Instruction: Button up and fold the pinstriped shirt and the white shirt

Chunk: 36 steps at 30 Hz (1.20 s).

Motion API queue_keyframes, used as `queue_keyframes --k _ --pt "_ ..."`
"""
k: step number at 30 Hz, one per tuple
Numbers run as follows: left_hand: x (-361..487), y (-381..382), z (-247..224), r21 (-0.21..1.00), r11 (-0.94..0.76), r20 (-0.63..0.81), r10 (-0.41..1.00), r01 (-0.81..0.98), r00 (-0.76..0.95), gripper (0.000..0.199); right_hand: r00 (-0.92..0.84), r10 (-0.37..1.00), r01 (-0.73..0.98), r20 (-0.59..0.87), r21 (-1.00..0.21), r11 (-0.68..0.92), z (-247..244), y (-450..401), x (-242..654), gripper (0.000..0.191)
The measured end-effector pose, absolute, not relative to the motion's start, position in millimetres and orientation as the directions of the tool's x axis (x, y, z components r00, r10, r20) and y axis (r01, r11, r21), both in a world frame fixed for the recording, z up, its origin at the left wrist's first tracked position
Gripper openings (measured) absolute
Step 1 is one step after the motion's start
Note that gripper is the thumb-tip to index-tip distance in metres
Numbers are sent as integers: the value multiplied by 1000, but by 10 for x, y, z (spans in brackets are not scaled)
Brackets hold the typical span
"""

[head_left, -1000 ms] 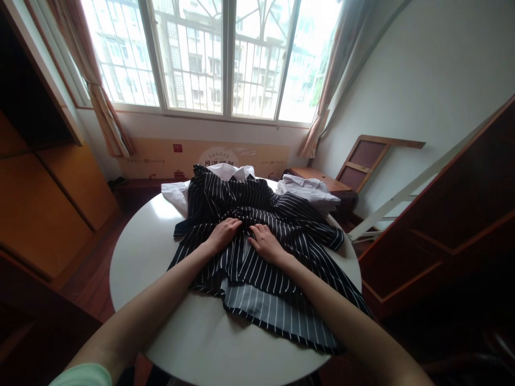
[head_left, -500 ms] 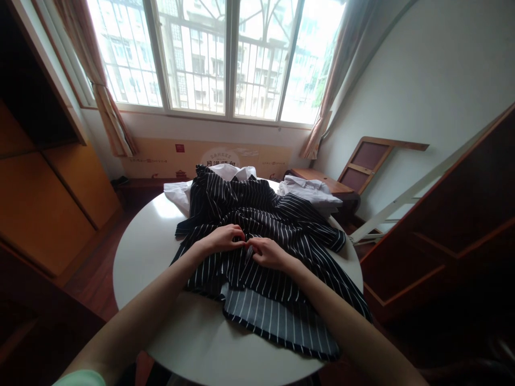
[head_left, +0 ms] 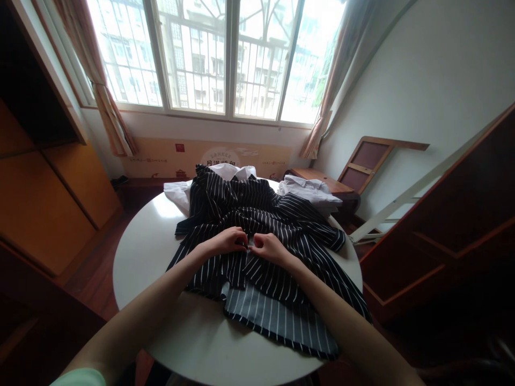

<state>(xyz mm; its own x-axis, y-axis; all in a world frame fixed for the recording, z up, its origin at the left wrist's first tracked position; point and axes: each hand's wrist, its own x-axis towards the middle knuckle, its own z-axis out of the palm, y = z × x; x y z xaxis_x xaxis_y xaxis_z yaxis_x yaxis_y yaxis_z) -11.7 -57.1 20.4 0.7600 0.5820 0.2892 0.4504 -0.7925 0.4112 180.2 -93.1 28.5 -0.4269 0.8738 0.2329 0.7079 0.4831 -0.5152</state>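
Observation:
A black garment with white stripes [head_left: 277, 279], which looks like a dress or long shirt, lies spread and rumpled over a round white table [head_left: 140, 262]. Its lower edge is turned back, showing the greyish inner side. Around the middle of its front opening, my left hand [head_left: 230, 239] pinches the fabric with fingers curled. Just across a small gap, my right hand [head_left: 267, 247] also pinches the cloth, thumb against bent forefinger. Any button between the fingertips is too small to make out.
Folded white clothes [head_left: 309, 192] sit at the table's back right, and more white cloth [head_left: 177, 194] lies behind the striped garment. A wooden side table [head_left: 322, 181] stands beyond. Orange cabinets [head_left: 44, 209] are to the left; a dark wooden panel [head_left: 450, 236] slants at the right.
My hands have drawn slightly apart at the garment's front opening, and the fabric between them has parted a little. The rest of the garment lies as before.

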Motion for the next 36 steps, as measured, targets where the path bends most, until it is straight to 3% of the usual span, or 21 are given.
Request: queue_keyframes --k 3,7,13,18,22,30,36 --pt "-96 -584 199 495 -751 243 602 436 761 13 -386 897 662 218 -612 433 300 -895 1842 12" --pt "-67 -615 205 587 -675 191 652 447 733 10 -329 933 605 143 -727 325 319 -874 1879 15" --pt "-50 -657 267 632 -615 154 696 471 702 12 -276 959 545 66 -811 213 301 -836 1913 20" --pt "-7 -701 302 637 -610 189 716 471 671 7 -294 939 409 177 -865 291 354 -825 1906 21" --pt "-1 -721 317 641 -600 151 710 479 688 5 -311 925 414 218 -845 339 437 -857 1920 17" --pt "-102 -642 369 751 -502 81 715 430 694 24 -279 960 716 18 -663 221 369 -871 1954 13" --pt "-40 -668 315 739 -482 53 738 470 673 23 -196 967 734 166 -629 257 426 -884 1908 16"
